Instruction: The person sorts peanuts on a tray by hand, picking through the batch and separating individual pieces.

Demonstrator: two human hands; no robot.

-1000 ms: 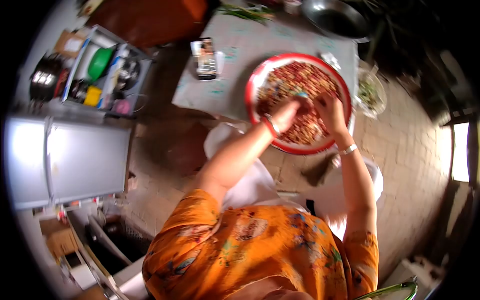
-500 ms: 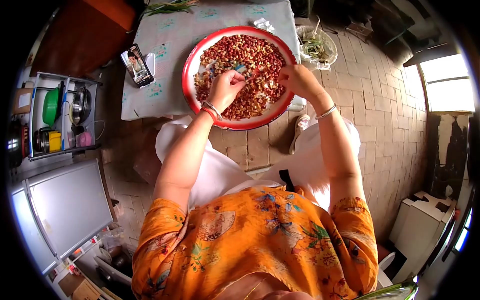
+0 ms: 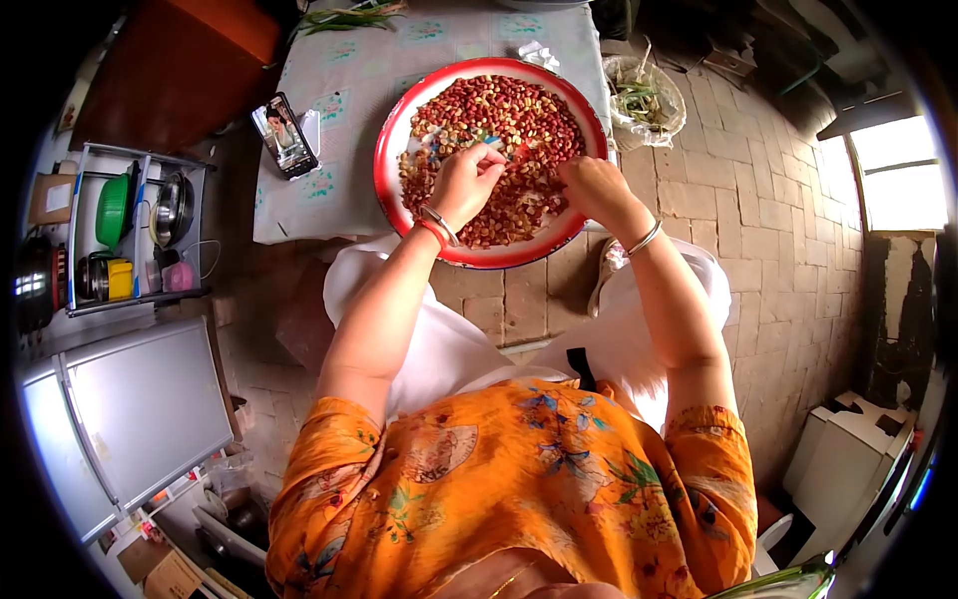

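Observation:
A round white enamel tray with a red rim (image 3: 390,130) holds a spread of red and tan kernels (image 3: 499,100) that look like peanuts. Over the middle of the kernels is my left hand (image 3: 467,184), its thumb and fingers pinched together. My right hand (image 3: 597,192) is at the tray's right side, fingers curled closed, partly covering the rim. Whatever either hand pinches is too small or hidden to make out. A blue patch of the tray's bottom shows near my left fingers.
The tray overhangs the near edge of a table with a patterned cloth (image 3: 349,75). A propped phone (image 3: 285,136) stands left, crumpled white tissue (image 3: 539,55) behind the tray, green stalks (image 3: 351,17) at the back. A lined basket of plant scraps (image 3: 644,100) stands right.
The view has shifted slightly, so everything sits a little lower and further right. Against the tray, my right hand has moved slightly inward and nearer; my left hand stays over the kernels.

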